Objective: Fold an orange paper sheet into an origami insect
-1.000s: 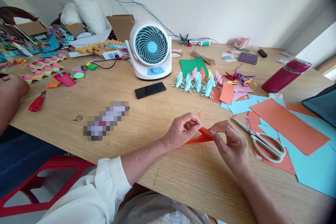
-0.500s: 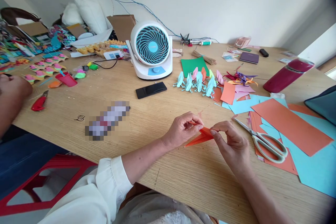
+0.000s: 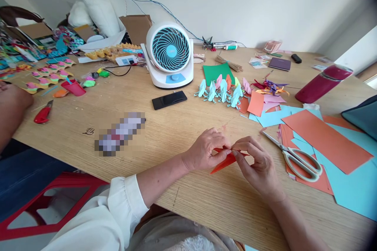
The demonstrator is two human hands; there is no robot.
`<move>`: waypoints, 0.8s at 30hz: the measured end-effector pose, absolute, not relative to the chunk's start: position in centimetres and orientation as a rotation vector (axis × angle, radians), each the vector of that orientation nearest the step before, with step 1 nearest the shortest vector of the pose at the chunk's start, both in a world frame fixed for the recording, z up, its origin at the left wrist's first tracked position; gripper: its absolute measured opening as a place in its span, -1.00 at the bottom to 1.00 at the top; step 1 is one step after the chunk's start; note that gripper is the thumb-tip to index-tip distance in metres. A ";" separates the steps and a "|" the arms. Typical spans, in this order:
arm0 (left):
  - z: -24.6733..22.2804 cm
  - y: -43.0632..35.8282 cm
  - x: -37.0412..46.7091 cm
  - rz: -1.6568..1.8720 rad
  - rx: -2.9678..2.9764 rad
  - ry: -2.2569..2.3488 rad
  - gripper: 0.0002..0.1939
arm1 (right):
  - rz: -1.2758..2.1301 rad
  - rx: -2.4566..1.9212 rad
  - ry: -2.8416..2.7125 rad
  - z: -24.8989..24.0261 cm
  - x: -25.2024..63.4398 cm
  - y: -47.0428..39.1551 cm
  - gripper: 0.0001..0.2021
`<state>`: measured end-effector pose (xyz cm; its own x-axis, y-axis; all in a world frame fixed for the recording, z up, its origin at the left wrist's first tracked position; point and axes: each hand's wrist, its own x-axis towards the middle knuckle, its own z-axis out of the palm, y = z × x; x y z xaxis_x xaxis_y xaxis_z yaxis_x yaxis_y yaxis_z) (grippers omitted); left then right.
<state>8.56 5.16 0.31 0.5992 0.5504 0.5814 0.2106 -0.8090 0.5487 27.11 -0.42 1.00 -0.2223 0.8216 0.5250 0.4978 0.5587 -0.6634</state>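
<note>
Between my two hands is a small folded piece of orange paper [image 3: 224, 163], its pointed end slanting down to the left just over the table. My left hand [image 3: 207, 150] pinches it from the left with thumb and fingers. From the right, my right hand [image 3: 257, 163] pinches the same paper, the fingertips of both hands almost touching. Fingers cover much of the paper's upper part. Scissors [image 3: 294, 159] with pale handles lie right of my right hand, partly on orange and light blue sheets [image 3: 326, 141]. Several folded paper figures [image 3: 223, 91] stand beyond my hands.
A white fan [image 3: 169, 57] stands at the back, with a black phone [image 3: 169, 100] before it. A magenta bottle [image 3: 323, 83] lies tilted at right. On the left are a red cutter [image 3: 43, 113], a pink cup [image 3: 74, 87] and another person's arm [image 3: 13, 110].
My hands have come closer together, their fingertips now meeting at the paper. The orange paper has turned and sits slightly lower, more covered by the fingers.
</note>
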 end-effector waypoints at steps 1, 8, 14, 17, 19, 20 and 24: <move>0.3 5.1 8.5 1.063 2.426 0.590 -0.88 | 0.451 -1.074 -1.897 1.0 27.1 -0.5 -0.91; 0.4 5.0 8.5 1.074 2.426 0.593 -0.85 | 0.503 -1.048 -1.861 0.9 26.9 -0.6 -0.91; 0.3 4.9 8.5 1.118 2.388 0.580 -0.92 | 0.498 -1.022 -1.872 1.0 26.9 -0.6 -0.90; 0.3 4.9 8.5 1.100 2.374 0.573 -0.90 | 0.498 -1.018 -1.871 1.0 26.9 -0.5 -0.90; 0.3 4.9 8.5 1.109 2.356 0.568 -0.90 | 0.495 -1.007 -1.865 1.1 26.9 -0.5 -0.89; 0.3 4.9 8.6 1.116 2.345 0.566 -0.90 | 0.492 -1.000 -1.865 1.1 26.9 -0.5 -0.89; 0.4 4.9 8.6 1.139 2.321 0.545 -0.92 | 0.486 -0.992 -1.872 1.1 27.0 -0.4 -0.89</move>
<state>8.62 4.89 0.36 0.5711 0.5465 0.6125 0.1340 -0.7982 0.5873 26.99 -0.44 1.12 -0.2408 0.7998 0.5499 0.4317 0.5957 -0.6773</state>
